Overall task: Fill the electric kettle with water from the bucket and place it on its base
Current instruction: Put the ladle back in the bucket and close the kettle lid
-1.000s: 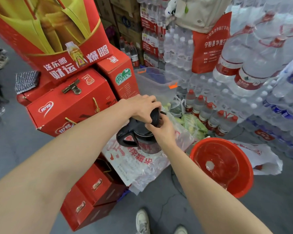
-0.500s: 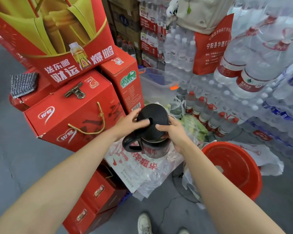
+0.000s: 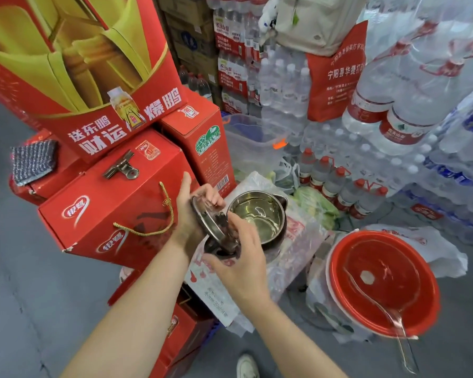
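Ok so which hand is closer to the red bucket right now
Right. The right hand is at the kettle's handle, on the side toward the red bucket; the left hand holds the lid open farther away, by the red boxes.

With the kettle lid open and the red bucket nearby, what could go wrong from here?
1. The steel electric kettle stands on crinkled white plastic bags, so it may tip when water goes in.
2. The left hand holds the round metal lid open, and the right hand is at the black handle; if the lid slips, it may fall shut.
3. Water spilled on the way from the red plastic bucket may wet the red cardboard boxes.
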Action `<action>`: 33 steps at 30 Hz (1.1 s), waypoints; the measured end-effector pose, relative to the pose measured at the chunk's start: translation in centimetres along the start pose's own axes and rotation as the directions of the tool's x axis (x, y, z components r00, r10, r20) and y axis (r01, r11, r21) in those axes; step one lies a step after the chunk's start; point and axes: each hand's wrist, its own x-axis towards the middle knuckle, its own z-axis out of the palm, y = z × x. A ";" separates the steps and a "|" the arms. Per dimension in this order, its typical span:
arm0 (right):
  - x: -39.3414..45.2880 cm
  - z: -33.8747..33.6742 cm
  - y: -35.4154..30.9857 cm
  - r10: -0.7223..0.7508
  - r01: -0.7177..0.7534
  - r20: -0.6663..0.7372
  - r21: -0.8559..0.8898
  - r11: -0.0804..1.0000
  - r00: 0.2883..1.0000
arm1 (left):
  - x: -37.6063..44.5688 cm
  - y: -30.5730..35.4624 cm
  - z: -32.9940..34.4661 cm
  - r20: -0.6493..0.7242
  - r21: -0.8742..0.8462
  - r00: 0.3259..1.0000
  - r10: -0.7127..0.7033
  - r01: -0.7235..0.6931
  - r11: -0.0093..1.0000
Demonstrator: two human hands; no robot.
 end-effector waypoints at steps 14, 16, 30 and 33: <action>0.4 0.3 2.5 0.045 -0.089 -0.206 -0.207 0.974 0.978 | 2.4 -0.7 1.7 -0.232 0.545 0.968 0.090 0.053 0.837; 1.2 -0.8 2.5 0.114 -0.153 -0.204 -0.189 0.970 0.972 | 3.5 -1.5 3.2 -0.360 0.714 0.918 0.166 0.157 0.682; 6.0 -6.1 4.9 0.173 -0.271 -0.250 -0.438 0.857 0.953 | 3.8 -2.5 3.7 0.052 0.999 0.966 0.253 -0.053 -0.003; 6.1 -6.1 5.8 0.180 -0.214 -0.117 -0.437 0.873 0.977 | 3.7 -2.0 4.1 0.018 0.992 0.987 0.159 -0.037 0.120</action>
